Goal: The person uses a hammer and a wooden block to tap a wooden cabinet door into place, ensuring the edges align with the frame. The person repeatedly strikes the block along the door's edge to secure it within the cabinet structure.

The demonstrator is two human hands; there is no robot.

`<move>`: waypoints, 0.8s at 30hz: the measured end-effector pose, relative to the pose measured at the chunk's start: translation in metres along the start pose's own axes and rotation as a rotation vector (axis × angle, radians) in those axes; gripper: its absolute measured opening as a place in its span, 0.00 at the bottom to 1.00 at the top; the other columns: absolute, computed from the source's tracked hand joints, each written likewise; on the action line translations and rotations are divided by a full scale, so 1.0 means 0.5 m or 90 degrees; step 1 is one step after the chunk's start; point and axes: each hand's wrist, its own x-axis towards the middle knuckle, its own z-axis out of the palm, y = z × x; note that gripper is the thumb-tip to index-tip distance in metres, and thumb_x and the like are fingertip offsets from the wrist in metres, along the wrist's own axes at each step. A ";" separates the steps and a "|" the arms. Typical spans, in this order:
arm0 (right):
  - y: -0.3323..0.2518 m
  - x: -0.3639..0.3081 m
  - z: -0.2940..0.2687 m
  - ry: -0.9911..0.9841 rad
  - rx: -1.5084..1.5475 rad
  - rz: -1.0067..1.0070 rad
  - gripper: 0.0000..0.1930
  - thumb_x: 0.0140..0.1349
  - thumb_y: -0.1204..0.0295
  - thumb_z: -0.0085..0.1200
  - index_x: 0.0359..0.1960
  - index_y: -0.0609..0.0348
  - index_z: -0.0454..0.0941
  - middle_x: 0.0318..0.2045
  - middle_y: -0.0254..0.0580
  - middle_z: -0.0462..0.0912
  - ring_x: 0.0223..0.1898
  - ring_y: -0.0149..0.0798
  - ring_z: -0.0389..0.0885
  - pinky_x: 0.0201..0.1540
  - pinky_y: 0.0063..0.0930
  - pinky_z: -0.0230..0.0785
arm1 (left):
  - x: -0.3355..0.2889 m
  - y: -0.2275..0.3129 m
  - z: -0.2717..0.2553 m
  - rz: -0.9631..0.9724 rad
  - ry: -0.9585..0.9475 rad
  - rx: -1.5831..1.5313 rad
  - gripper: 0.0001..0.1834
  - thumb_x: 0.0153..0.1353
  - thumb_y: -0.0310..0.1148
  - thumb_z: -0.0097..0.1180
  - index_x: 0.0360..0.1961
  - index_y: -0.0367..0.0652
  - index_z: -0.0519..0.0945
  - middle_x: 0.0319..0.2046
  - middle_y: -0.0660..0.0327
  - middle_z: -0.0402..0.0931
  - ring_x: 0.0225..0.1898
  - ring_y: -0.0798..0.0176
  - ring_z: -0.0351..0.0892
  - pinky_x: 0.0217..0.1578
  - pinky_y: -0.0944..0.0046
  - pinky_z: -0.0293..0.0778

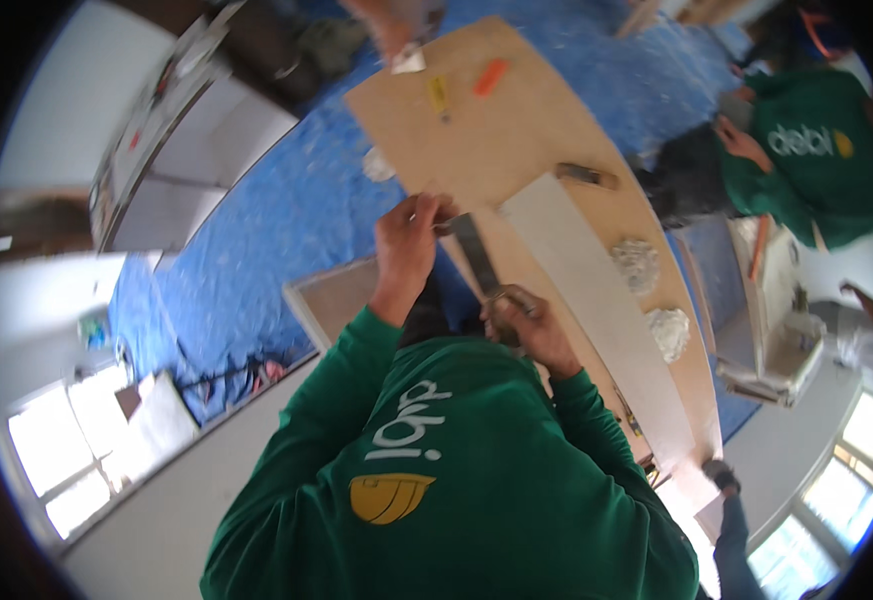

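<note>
My right hand is wrapped round the lower end of a putty knife, whose wide dark blade points up and away to the left. My left hand is closed in a pinch beside the blade's far corner. Whether those fingertips grip the blade edge or some small thing is too blurred to tell. Both hands are over the near left edge of a light brown wooden table. To the right of the knife, a long pale board lies along the table.
The tabletop bears a yellow utility knife, an orange piece, a dark block-like tool and two crumpled white bundles. Another person's hand is at the far end. A co-worker in green is right. Blue sheeting covers the floor.
</note>
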 end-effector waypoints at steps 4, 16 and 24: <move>0.218 0.082 -0.109 0.205 -0.497 -0.070 0.20 0.77 0.64 0.61 0.61 0.66 0.79 0.45 0.57 0.91 0.41 0.56 0.91 0.44 0.45 0.82 | 0.010 -0.081 -0.097 -0.062 0.060 0.044 0.15 0.75 0.34 0.63 0.56 0.37 0.86 0.37 0.61 0.88 0.34 0.69 0.85 0.33 0.63 0.84; 0.548 0.211 -0.235 0.416 -0.789 0.088 0.19 0.72 0.74 0.62 0.59 0.63 0.70 0.52 0.58 0.78 0.57 0.65 0.79 0.60 0.62 0.70 | 0.017 -0.131 -0.290 -0.258 -0.196 0.234 0.17 0.73 0.41 0.64 0.49 0.38 0.90 0.36 0.60 0.90 0.36 0.67 0.88 0.39 0.62 0.85; 0.545 0.359 -0.307 -0.037 -1.297 0.369 0.14 0.75 0.65 0.54 0.56 0.58 0.78 0.48 0.59 0.82 0.51 0.64 0.84 0.52 0.61 0.77 | 0.230 -0.108 -0.472 -0.248 -0.114 0.207 0.17 0.71 0.45 0.66 0.48 0.41 0.92 0.35 0.57 0.90 0.36 0.62 0.90 0.42 0.58 0.84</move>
